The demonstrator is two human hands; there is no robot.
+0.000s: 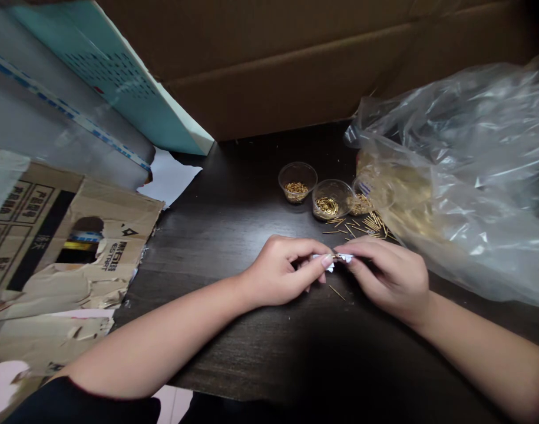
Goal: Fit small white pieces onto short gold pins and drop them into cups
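Head view: pinches a slim gold-coloured metal piece [335,257] and small white scraps [346,258] between thumb and fingers of left hand [291,271] and right hand [390,274], presumably for steadiness from 2 sides, above a dark wood-grain table [220,227]. Lies with long axis crosswise; cannot tell tip from tail. Has clear round plastic cups [291,172] just beyond, likely for easy reach.
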